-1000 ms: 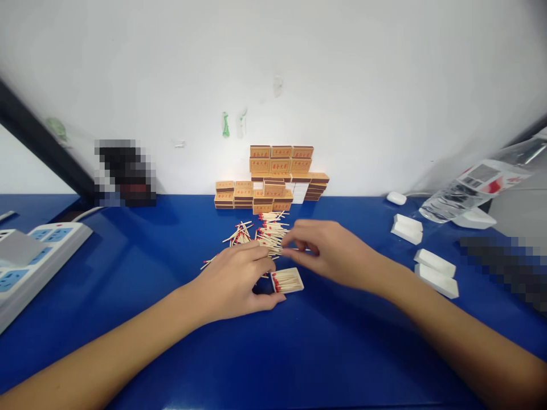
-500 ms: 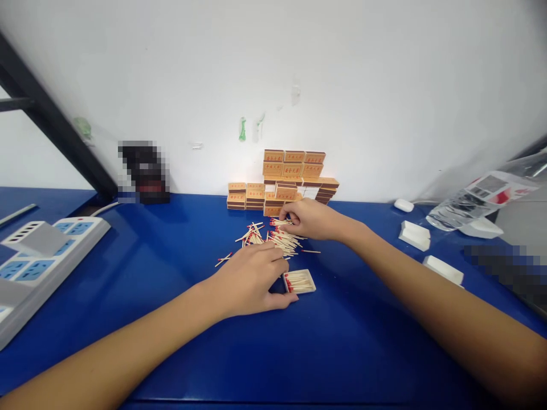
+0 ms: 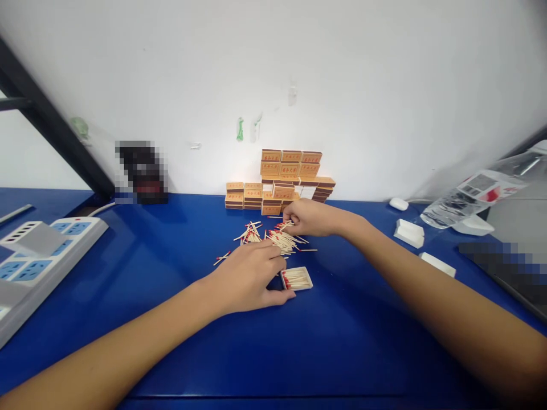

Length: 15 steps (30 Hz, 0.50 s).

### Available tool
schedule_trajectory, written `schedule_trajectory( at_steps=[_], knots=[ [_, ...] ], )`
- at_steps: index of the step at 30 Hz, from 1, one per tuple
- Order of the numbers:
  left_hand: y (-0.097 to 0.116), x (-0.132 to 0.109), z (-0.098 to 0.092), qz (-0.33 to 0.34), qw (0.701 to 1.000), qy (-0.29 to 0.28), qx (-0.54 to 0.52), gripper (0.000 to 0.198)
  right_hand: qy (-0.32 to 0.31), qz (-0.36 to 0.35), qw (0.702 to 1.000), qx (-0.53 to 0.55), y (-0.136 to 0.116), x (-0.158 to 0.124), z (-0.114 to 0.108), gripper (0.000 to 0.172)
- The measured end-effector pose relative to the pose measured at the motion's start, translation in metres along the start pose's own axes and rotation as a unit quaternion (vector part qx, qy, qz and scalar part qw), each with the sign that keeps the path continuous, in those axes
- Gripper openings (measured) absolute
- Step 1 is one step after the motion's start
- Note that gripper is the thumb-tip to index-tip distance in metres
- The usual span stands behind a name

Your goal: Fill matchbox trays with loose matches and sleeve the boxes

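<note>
many slim red-headed wooden matches [image 3: 282, 244] heaped on glossy blue surface [image 3: 320, 347]. bare right hand [image 3: 308, 217] at far edge, grip pinched nearly closed on few. bare left hand [image 3: 256, 272], grip loosely curved round left end of small white rectangular tray [image 3: 310, 278], nearer; firm hold, cannot tell. best: light pinch, heads left like those inside. sticks straight; tray shallow, thin-walled.

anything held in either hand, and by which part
Left hand seems to steady the matchbox tray by its left end; right hand is at loose matches, grip unclear.
</note>
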<state>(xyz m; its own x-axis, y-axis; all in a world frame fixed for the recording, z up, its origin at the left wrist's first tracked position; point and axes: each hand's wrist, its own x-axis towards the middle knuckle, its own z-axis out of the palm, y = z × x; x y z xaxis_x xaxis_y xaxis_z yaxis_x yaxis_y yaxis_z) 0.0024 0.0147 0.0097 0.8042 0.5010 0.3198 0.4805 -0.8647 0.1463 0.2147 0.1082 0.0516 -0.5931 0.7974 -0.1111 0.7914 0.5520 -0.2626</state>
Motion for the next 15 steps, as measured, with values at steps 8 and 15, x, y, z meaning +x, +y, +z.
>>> schedule_trajectory(
  at_steps=[8,15],
  knots=[
    [-0.003,0.000,0.001,-0.027,1.000,-0.010,0.006,0.035,0.022,0.007,1.000,0.003,0.012,-0.024,-0.010,0.020],
    [0.000,0.002,-0.002,-0.051,0.998,-0.022,-0.008,0.032,0.004,-0.034,0.998,0.058,-0.006,-0.067,-0.013,0.027]
  ],
)
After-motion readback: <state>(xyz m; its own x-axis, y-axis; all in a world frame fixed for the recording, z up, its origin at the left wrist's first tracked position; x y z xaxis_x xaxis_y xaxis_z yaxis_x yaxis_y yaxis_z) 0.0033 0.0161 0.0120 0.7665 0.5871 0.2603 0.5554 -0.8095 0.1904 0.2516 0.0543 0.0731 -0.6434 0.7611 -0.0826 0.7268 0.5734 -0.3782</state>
